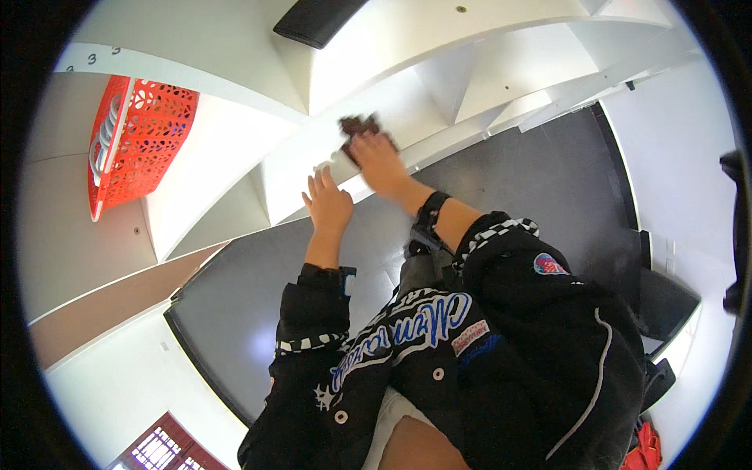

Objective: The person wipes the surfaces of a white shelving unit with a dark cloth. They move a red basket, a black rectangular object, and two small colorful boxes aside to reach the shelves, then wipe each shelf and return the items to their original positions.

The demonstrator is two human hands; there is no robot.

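My right hand (379, 164) is on a crumpled dark brown cloth (359, 126), blurred by motion, over a bright white shelf board (405, 103). Its fingers curl over the cloth, and part of it sticks out past them. Lower and to the left, my left hand (330, 205) has its fingers spread near the front edge of the shelving. A small pale thing (324, 167) shows by the left fingertips; what it is and whether they touch it is unclear.
An orange-red perforated plastic basket (155, 138) holding white items stands in a left compartment. A black flat object (317, 20) lies at the top of the shelving. Below are the dark grey floor (517, 176) and a white wall (664, 135) at right.
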